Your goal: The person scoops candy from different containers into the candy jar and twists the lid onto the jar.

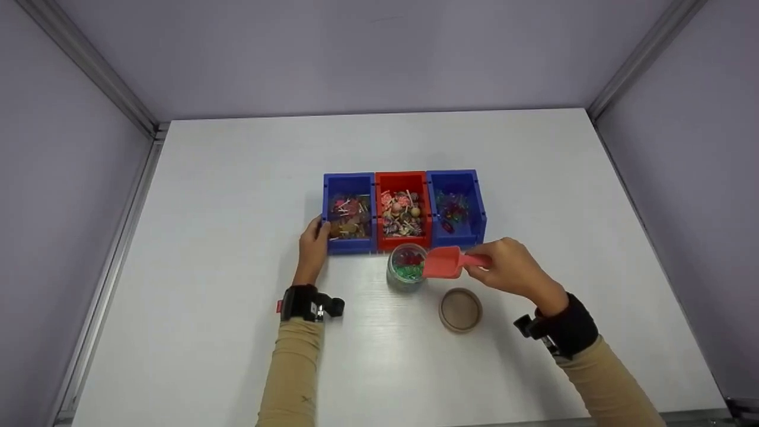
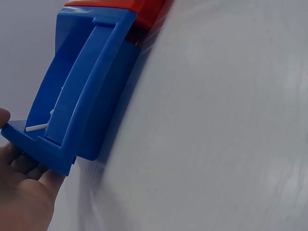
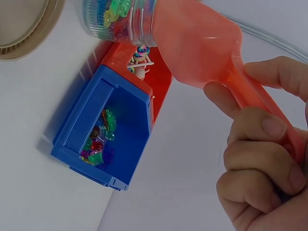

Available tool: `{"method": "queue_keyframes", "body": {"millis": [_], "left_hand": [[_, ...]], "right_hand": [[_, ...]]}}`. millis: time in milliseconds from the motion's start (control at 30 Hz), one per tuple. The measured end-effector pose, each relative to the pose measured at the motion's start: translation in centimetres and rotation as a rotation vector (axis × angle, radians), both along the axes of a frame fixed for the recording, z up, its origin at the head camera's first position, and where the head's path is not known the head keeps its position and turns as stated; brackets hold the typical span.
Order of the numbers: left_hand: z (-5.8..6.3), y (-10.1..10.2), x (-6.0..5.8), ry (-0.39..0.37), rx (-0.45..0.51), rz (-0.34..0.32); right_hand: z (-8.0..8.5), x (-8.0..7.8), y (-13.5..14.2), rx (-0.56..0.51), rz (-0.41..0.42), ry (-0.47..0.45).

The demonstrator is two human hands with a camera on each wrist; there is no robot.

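My right hand (image 1: 509, 267) grips the handle of a coral-red toy scoop (image 1: 443, 263). The scoop's blade overlaps the right side of the glass jar's mouth in the head view. Inside the jar (image 3: 115, 32), green, red and yellow see-through pieces show. My left hand (image 1: 312, 249) holds the side of the left blue bin (image 1: 350, 246), thumb at the rim and fingers against the outer wall. Small charms on white sticks lie in this bin. Joined to it are a red bin (image 1: 403, 242) of lollipop-like charms and a right blue bin (image 3: 94, 108) with clear coloured pieces.
A round tan lid (image 1: 461, 310) lies on the white table (image 1: 207, 237) to the right of and nearer than the jar. The bins stand in a row just behind the jar. Pale panels (image 1: 379, 59) enclose the table at the back and sides.
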State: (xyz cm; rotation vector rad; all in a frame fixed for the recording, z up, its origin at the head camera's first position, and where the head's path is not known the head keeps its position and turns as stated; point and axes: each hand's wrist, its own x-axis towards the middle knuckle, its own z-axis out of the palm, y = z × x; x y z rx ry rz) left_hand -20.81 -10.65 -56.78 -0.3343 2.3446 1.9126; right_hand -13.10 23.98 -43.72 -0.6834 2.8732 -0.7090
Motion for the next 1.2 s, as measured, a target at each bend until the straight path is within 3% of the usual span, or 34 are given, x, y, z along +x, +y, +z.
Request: {"method": "queue_keyframes", "body": {"millis": [300,600,767,1200], "left_hand": [[0.0,0.2,0.0,0.026,-0.005,0.018],[0.2,0.3,0.0,-0.011,0.029,0.032],[0.2,0.3,-0.1,-0.004,0.031,0.049],[0.1,0.5,0.0,-0.018,0.033,0.064]], "right_hand": [[-0.2,0.2,0.5,0.023,-0.005,-0.005],[-0.5,0.4,1.5,0.03,0.0,-0.07],[-0.6,0.5,1.5,0.029,-0.003,-0.053],[0.8,0.0,1.6,0.026,-0.04,-0.027]]}}
